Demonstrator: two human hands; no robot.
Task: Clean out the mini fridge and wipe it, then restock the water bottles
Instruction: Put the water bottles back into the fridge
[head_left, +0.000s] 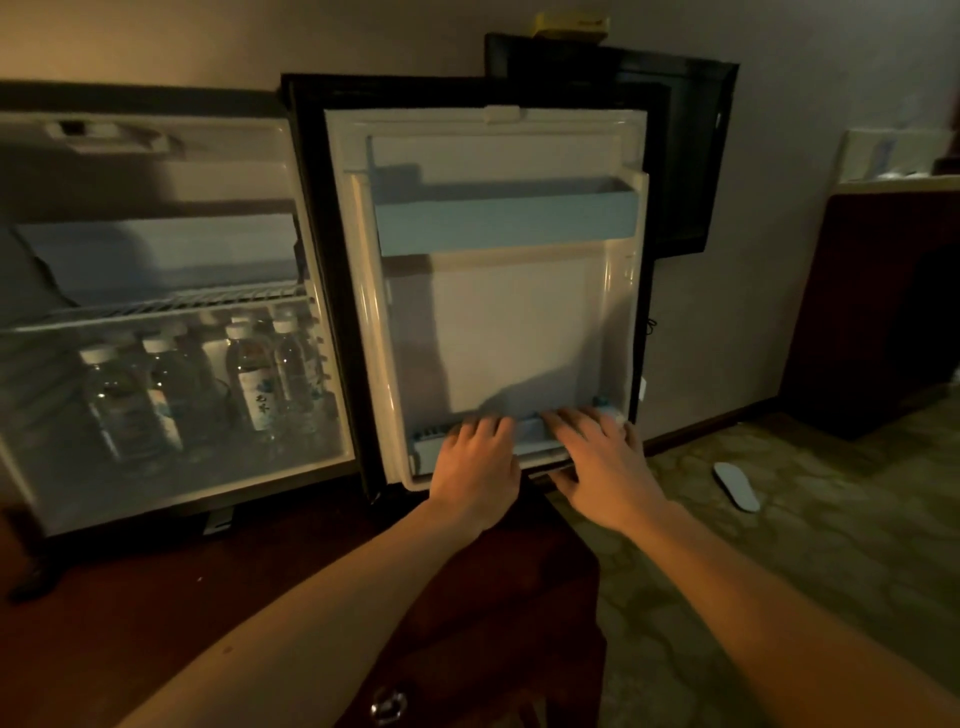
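Observation:
The mini fridge (156, 171) stands open, its white door (498, 332) swung out to the right and facing me. Several water bottles (254, 379) with white caps stand on the fridge floor under a wire shelf (171, 304). The upper door shelf (504, 223) holds nothing. My left hand (475, 457) curls its fingers over the rail of the lower door shelf (428, 441). My right hand (597, 452) grips the same rail further right, fingers over it and thumb under the door's bottom edge. A small pale thing at its fingertips is too blurred to name.
The fridge stands on a dark wooden surface (156, 597). A patterned carpet (779, 571) lies to the right, with a white slipper (736, 486) on it. A dark cabinet (883, 312) stands at the far right. A black panel (691, 156) hangs behind the door.

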